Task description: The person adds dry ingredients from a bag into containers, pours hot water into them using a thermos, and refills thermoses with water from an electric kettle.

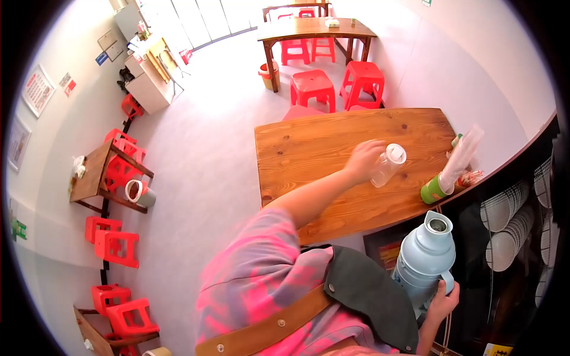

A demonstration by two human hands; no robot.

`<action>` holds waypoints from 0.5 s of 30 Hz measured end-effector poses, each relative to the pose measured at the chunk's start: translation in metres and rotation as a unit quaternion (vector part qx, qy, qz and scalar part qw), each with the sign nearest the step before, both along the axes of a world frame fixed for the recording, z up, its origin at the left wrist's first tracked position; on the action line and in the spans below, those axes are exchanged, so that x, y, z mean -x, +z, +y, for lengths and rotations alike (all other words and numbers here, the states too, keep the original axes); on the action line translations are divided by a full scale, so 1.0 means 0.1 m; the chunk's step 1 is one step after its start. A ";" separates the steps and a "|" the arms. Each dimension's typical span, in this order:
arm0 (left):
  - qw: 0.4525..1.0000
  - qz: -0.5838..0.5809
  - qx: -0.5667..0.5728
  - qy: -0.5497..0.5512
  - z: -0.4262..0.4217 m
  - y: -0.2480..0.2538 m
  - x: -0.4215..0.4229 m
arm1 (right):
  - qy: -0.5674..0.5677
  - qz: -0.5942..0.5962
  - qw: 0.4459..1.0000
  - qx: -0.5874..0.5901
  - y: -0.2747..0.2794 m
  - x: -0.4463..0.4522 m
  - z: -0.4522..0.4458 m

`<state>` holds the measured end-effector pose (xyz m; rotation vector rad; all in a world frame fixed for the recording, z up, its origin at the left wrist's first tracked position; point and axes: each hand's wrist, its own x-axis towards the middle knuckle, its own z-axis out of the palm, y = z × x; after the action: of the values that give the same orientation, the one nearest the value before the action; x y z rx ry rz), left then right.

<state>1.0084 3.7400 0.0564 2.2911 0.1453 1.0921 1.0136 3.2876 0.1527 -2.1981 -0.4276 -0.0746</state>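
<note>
The person wears a loose short-sleeved shirt (255, 255) in grey-purple with blurry bright pink patches. Across it lie a brown strap (267, 323) with round metal studs and a dark grey-green flap (371, 291), also studded.

This is looking like a small eatery. Red plastic stools (312, 81) are standing by wooden tables (332, 148). Bowls (505, 248) are sitting in stacks.
</note>
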 end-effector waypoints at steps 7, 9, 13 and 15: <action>0.898 0.425 -0.086 -0.069 -0.18 0.51 -0.90 | -0.007 -0.052 0.998 -0.042 0.15 0.07 0.30; 0.896 0.423 -0.121 -0.062 -0.10 0.34 -0.92 | -0.007 -0.048 0.997 -0.055 0.14 0.09 0.36; 0.908 0.391 -0.137 -0.064 -0.02 0.24 -0.67 | -0.009 -0.021 0.999 -0.036 0.04 0.12 0.38; 0.904 0.400 -0.131 -0.069 0.05 0.35 -0.37 | -0.007 -0.040 0.999 -0.030 0.06 0.17 0.50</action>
<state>1.0449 3.7453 0.0919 2.8135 0.1551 0.0380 0.9963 3.3378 0.1583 -2.1438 -0.4494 -0.1799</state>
